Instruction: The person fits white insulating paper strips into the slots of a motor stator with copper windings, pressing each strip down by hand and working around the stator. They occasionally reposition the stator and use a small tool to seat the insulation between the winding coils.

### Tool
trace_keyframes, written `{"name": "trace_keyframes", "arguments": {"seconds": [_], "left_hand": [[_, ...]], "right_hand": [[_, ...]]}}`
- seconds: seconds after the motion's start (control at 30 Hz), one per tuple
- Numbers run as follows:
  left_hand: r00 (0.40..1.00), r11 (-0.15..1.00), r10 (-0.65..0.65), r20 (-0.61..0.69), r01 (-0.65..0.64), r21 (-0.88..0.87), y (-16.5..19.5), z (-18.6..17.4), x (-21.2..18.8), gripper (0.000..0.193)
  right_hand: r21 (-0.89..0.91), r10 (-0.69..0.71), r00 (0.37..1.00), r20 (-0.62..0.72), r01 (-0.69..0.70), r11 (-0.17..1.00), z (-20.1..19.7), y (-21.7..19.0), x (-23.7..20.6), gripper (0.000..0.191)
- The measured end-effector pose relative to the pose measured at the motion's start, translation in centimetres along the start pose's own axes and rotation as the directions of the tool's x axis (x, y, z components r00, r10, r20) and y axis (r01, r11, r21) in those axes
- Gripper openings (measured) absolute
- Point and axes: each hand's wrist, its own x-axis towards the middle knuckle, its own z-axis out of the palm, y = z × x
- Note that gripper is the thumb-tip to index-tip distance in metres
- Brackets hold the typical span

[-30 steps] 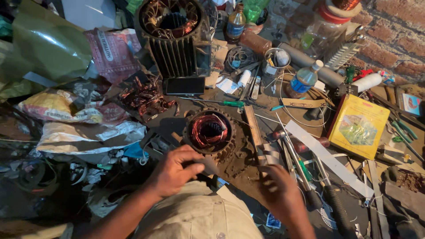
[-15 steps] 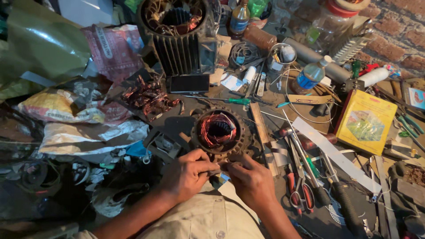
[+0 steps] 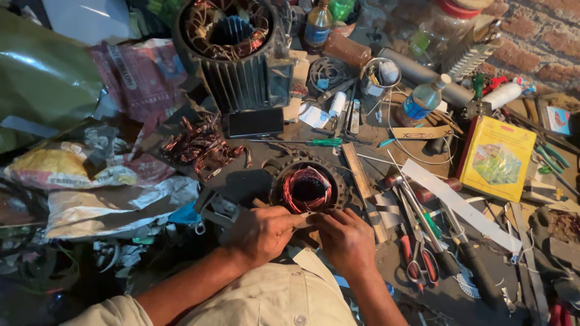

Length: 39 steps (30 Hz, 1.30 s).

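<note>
Head view: small stator [image 3: 308, 188] with copper winding lies on cluttered bench, just ahead of both hands. Left hand [image 3: 261, 232] and right hand [image 3: 345, 236] meet at stator's near rim, fingertips pressed together, apparently pinching small pale strip; exact hold too small to tell. Risks, judged: strip slips out, copper wire enamel gets nicked, scissors [image 3: 417, 259] just beside right wrist get knocked.

1. A repair workshop, w/ a messy worktop [image 3: 272, 175].
2. Big motor shell [image 3: 232, 51] w/ copper wire, small wound coil [image 3: 307, 188].
3. Screwdriver [image 3: 317, 142], scissors [image 3: 420, 262], brick wall [image 3: 538, 42].
</note>
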Motion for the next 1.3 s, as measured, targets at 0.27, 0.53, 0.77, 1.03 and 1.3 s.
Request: {"name": "trace_keyframes", "arguments": {"seconds": [0.27,0.53,0.77,1.03,1.3], "left_hand": [[0.999,0.999,0.043,-0.005,-0.043,0.014,-1.4,-0.9,1.1,0.023],[0.989,0.986,-0.15,-0.014,0.149,-0.076,-1.4,-0.7,2.3,0.03],[0.841,0.808,-0.534,0.09,0.539,-0.239,-1.7,0.9,1.7,0.024],[0.697,0.6,-0.698,0.167,0.695,-0.396,-2.7,2.8,3.1,0.025],[0.54,0.479,-0.818,0.199,0.83,-0.285,-2.7,2.2,4.9,0.029]], "right_hand": [[-0.025,0.129,0.989,-0.069,-0.131,0.991,2.4,-0.3,-0.1,0.033],[0.054,0.052,0.993,-0.104,-0.046,0.997,2.9,0.7,-0.2,0.036],[0.148,0.023,0.985,-0.172,0.003,0.989,3.6,2.4,0.1,0.034],[0.209,-0.023,0.984,-0.176,0.061,0.976,3.4,4.0,0.6,0.031],[0.209,-0.028,0.994,-0.11,0.051,0.977,3.2,4.8,0.6,0.034]]}}
